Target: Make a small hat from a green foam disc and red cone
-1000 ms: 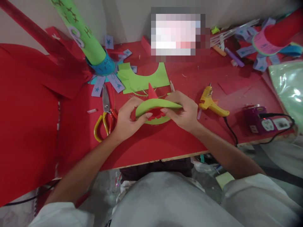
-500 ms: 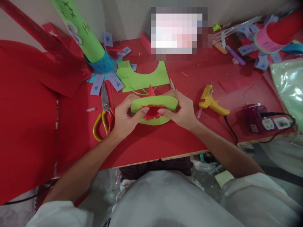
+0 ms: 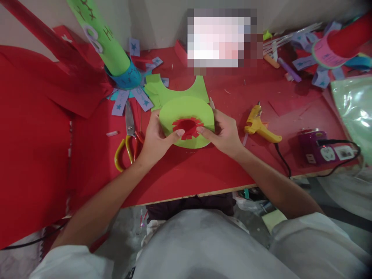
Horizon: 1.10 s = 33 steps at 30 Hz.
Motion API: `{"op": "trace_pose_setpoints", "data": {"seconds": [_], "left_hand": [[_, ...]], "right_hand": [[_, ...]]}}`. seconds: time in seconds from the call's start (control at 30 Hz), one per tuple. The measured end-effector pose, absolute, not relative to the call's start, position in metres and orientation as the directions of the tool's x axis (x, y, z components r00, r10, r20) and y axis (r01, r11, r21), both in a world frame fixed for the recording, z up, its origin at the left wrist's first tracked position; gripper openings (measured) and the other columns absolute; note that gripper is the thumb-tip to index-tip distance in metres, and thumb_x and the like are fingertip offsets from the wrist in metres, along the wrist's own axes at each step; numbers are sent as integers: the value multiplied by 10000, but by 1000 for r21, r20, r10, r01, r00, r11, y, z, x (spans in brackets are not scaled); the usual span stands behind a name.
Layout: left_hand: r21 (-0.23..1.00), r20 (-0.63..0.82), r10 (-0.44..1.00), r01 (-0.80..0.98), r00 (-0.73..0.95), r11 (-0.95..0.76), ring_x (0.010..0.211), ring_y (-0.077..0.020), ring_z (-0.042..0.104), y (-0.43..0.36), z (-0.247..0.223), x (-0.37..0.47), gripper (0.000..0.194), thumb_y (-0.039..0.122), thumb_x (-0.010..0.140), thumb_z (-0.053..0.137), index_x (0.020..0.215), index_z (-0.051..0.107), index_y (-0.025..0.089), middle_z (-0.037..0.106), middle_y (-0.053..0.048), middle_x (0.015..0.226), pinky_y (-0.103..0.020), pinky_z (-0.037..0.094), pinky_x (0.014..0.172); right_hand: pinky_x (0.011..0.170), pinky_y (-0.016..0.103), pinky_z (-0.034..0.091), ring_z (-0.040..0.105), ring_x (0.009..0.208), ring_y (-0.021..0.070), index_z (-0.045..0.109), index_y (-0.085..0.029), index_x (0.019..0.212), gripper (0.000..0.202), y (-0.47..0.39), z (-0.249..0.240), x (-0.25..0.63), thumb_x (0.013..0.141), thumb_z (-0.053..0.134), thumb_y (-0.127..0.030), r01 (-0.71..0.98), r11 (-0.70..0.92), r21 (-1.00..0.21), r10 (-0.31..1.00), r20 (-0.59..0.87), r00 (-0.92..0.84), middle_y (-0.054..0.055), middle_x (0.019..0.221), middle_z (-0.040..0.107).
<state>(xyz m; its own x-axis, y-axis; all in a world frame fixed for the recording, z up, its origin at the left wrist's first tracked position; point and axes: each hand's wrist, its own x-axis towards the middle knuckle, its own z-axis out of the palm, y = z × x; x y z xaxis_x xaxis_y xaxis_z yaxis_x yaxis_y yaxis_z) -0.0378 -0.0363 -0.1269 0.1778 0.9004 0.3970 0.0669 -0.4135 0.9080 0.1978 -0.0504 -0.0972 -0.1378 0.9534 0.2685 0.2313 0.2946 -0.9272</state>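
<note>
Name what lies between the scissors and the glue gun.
Between scissors and glue gun, the head view shows the left hand, a red-tabbed green ring and the right hand.

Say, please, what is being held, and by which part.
A green ring: left hand grips its left side, right hand its right side, thumbs at the red tabs.

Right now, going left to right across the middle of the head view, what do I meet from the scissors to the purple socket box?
Scissors → left hand → light green ring → right hand → yellow glue gun → purple socket box
</note>
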Motion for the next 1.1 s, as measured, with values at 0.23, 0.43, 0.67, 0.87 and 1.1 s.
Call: {"op": "trace_pose_setpoints", "data": {"seconds": [0.23,0.43,0.67,0.87,1.1], "left_hand": [[921,370,916,67,156,-383,1166,-246,754,-35,-133,-41,696,677,846,858,1340,585,269,725,-77,1279,-402,663,993],[923,375,915,33,152,-383,1179,-243,759,-35,-130,-40,682,650,850,867,1367,617,282,739,-75,1298,-393,662,1012],[948,317,937,-55,143,-313,1137,-211,751,-37,-125,-39,477,610,935,807,1247,636,292,725,-51,1223,-348,658,984],[932,363,919,-31,154,-362,1094,-204,752,-39,-123,-37,492,572,914,848,1242,629,278,731,-47,1186,-336,661,943],[912,394,909,63,138,-405,1126,-228,744,-38,-126,-38,559,624,905,828,1284,609,275,717,-55,1205,-380,656,992]], "right_hand": [[914,494,663,761,986,309,750,-287,1150,500,-48,-98,199,849,854,-672,185,286,-940,953,257,-163,54,1071,800],[921,481,666,789,1041,321,757,-259,1181,514,-47,-101,198,835,886,-616,207,319,-925,938,276,-211,74,1147,837],[935,506,676,794,1046,327,768,-266,1129,476,-46,-100,199,826,895,-610,190,264,-946,959,236,-157,69,1139,846],[911,496,683,805,1032,322,764,-267,1128,473,-44,-102,199,818,918,-590,123,272,-954,954,251,-162,61,1126,848],[886,478,678,799,1002,313,768,-261,1136,504,-45,-101,199,817,901,-627,177,267,-947,952,231,-202,57,1104,847]]}}
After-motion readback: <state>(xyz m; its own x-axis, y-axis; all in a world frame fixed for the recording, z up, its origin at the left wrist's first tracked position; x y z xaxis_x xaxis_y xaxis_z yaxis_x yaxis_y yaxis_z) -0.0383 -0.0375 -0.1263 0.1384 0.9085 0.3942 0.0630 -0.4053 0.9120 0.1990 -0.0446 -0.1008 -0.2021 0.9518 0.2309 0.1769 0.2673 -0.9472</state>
